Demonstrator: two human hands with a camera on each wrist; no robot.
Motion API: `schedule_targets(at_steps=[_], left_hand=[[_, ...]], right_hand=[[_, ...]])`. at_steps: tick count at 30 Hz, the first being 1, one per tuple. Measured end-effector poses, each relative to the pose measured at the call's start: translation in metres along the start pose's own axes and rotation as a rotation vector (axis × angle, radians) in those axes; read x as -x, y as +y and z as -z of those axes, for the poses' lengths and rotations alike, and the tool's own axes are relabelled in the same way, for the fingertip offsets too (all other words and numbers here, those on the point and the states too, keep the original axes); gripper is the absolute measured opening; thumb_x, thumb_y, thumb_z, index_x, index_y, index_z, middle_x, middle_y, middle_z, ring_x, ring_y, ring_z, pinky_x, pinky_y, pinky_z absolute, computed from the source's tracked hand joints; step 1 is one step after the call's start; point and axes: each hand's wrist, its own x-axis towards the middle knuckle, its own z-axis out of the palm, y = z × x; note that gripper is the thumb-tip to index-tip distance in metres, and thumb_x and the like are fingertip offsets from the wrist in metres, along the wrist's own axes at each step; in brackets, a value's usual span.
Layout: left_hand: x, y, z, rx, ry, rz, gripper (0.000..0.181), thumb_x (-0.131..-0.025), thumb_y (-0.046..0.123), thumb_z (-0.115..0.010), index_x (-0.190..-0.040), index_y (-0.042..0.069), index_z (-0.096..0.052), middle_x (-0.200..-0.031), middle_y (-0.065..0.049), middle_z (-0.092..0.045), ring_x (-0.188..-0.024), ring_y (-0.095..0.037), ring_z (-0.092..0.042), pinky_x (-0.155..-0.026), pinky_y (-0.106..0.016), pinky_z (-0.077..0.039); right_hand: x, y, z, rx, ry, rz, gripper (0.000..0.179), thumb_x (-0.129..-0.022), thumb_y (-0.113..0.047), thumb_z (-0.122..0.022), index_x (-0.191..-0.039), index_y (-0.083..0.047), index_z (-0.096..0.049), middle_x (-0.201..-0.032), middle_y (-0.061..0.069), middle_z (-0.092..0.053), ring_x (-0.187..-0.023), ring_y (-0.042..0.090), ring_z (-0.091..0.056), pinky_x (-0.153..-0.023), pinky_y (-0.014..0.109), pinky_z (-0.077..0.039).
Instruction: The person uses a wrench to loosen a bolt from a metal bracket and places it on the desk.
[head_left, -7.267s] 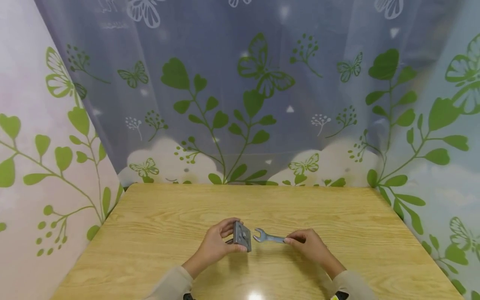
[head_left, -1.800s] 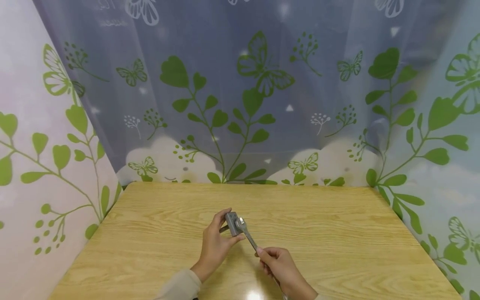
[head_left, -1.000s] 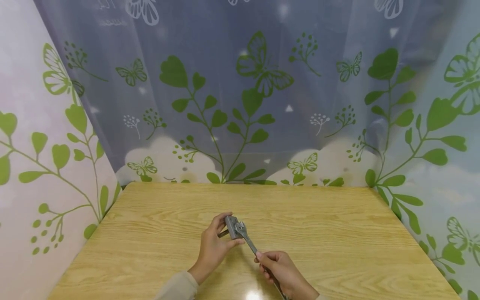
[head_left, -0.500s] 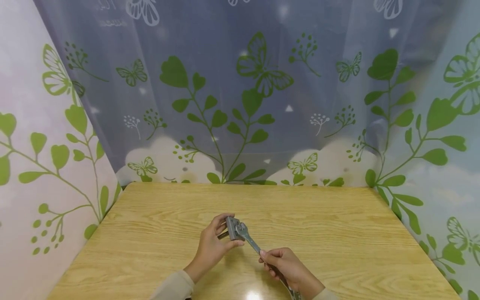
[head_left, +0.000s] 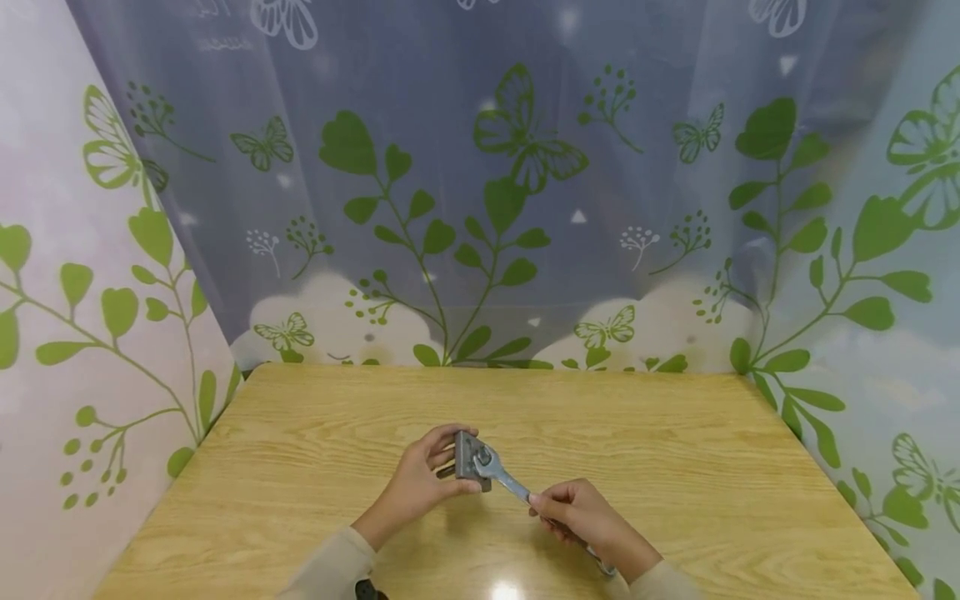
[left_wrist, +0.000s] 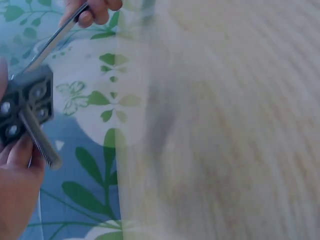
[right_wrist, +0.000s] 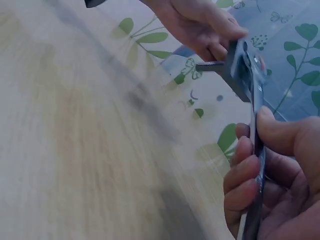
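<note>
My left hand [head_left: 411, 482] holds a grey square block [head_left: 464, 468] by its edges above the table, thumb below and fingers above. A threaded bolt [left_wrist: 41, 139] sticks out of the block's back, seen in the left wrist view; that side has several round recesses. My right hand [head_left: 588, 518] grips a silver combination wrench [head_left: 512, 486] by its handle, fingers curled round it. The wrench's open end lies against the block's right-hand face, around the bolt head there. How tightly it sits on the head cannot be made out.
The wooden table [head_left: 337, 417] lies under both hands. A curtain [head_left: 420, 167] printed with leaves and butterflies hangs behind its far edge, and similar patterned panels [head_left: 82, 250] flank the sides.
Earlier the wrench was apart from the block; now its open end is at the bolt head. Over the last second my right hand has swung the handle rightward and slightly up.
</note>
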Motion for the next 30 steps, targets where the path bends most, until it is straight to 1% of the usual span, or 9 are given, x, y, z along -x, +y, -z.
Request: schedule_targets(at_steps=[4, 8, 11, 14, 17, 21, 24, 26, 30], left_hand=[[-0.001, 0.005, 0.008, 0.072, -0.127, 0.027, 0.074, -0.074, 0.014, -0.081, -0.137, 0.003, -0.045, -0.141, -0.017, -0.049, -0.125, -0.026, -0.053, -0.098, -0.033, -0.05], [-0.002, 0.007, 0.013, 0.123, -0.237, 0.028, 0.071, -0.077, 0.016, -0.079, -0.138, 0.002, -0.044, -0.14, -0.022, -0.048, -0.122, -0.022, -0.056, -0.101, -0.032, -0.049], [-0.002, 0.008, 0.015, 0.131, -0.283, 0.031, 0.071, -0.079, 0.018, -0.079, -0.139, 0.003, -0.044, -0.14, -0.023, -0.048, -0.121, -0.021, -0.057, -0.102, -0.032, -0.048], [-0.001, 0.008, 0.015, 0.132, -0.287, 0.048, 0.072, -0.08, 0.02, -0.078, -0.141, 0.004, -0.043, -0.141, -0.021, -0.048, -0.122, -0.02, -0.056, -0.103, -0.032, -0.047], [-0.001, 0.006, 0.016, 0.176, -0.245, 0.069, 0.073, -0.082, 0.016, -0.077, -0.142, -0.001, -0.039, -0.144, -0.023, -0.044, -0.123, -0.02, -0.055, -0.102, -0.032, -0.048], [-0.002, 0.003, 0.016, 0.209, -0.125, 0.078, 0.073, -0.082, 0.009, -0.076, -0.142, -0.002, -0.036, -0.145, -0.023, -0.042, -0.124, -0.022, -0.054, -0.097, -0.031, -0.051], [-0.001, 0.003, 0.016, 0.17, -0.026, 0.074, 0.074, -0.079, 0.008, -0.078, -0.142, 0.003, -0.039, -0.144, -0.019, -0.045, -0.126, -0.025, -0.052, -0.097, -0.028, -0.051], [-0.001, 0.003, 0.014, 0.136, 0.034, 0.062, 0.075, -0.077, 0.008, -0.079, -0.141, 0.003, -0.041, -0.144, -0.017, -0.046, -0.128, -0.028, -0.05, -0.097, -0.029, -0.051], [-0.003, 0.003, 0.006, 0.016, 0.175, 0.035, 0.077, -0.071, 0.01, -0.083, -0.138, 0.003, -0.045, -0.141, -0.014, -0.05, -0.128, -0.031, -0.05, -0.098, -0.033, -0.05]], right_hand=[[-0.007, -0.003, 0.017, 0.077, -0.072, 0.026, 0.043, -0.095, -0.028, -0.061, -0.098, 0.015, -0.065, -0.061, -0.003, -0.055, -0.05, 0.007, -0.04, -0.046, 0.019, -0.036], [-0.015, -0.007, 0.032, 0.149, -0.148, 0.059, 0.04, -0.094, -0.028, -0.061, -0.098, 0.012, -0.067, -0.06, -0.002, -0.055, -0.051, 0.009, -0.042, -0.05, 0.024, -0.039], [-0.019, -0.011, 0.039, 0.197, -0.188, 0.097, 0.038, -0.094, -0.026, -0.062, -0.098, 0.011, -0.068, -0.061, -0.002, -0.054, -0.051, 0.011, -0.041, -0.05, 0.025, -0.038], [-0.022, -0.014, 0.043, 0.232, -0.209, 0.147, 0.036, -0.095, -0.023, -0.061, -0.097, 0.012, -0.067, -0.061, -0.003, -0.052, -0.051, 0.009, -0.039, -0.048, 0.024, -0.034], [-0.022, -0.015, 0.043, 0.223, -0.191, 0.173, 0.036, -0.095, -0.023, -0.06, -0.099, 0.012, -0.067, -0.062, -0.003, -0.053, -0.05, 0.007, -0.039, -0.046, 0.024, -0.033], [-0.018, -0.012, 0.04, 0.167, -0.134, 0.173, 0.037, -0.096, -0.023, -0.06, -0.102, 0.013, -0.066, -0.066, 0.0, -0.055, -0.051, 0.007, -0.041, -0.046, 0.027, -0.034], [-0.013, -0.009, 0.035, 0.139, -0.084, 0.148, 0.039, -0.096, -0.025, -0.06, -0.102, 0.013, -0.066, -0.065, 0.0, -0.054, -0.049, 0.006, -0.038, -0.045, 0.024, -0.033], [-0.009, -0.008, 0.03, 0.123, -0.035, 0.12, 0.041, -0.096, -0.027, -0.06, -0.101, 0.013, -0.066, -0.064, -0.001, -0.053, -0.048, 0.006, -0.036, -0.045, 0.02, -0.032], [-0.004, -0.005, 0.018, 0.065, 0.081, 0.055, 0.042, -0.095, -0.028, -0.061, -0.1, 0.013, -0.065, -0.062, -0.002, -0.054, -0.049, 0.005, -0.036, -0.045, 0.016, -0.032]])
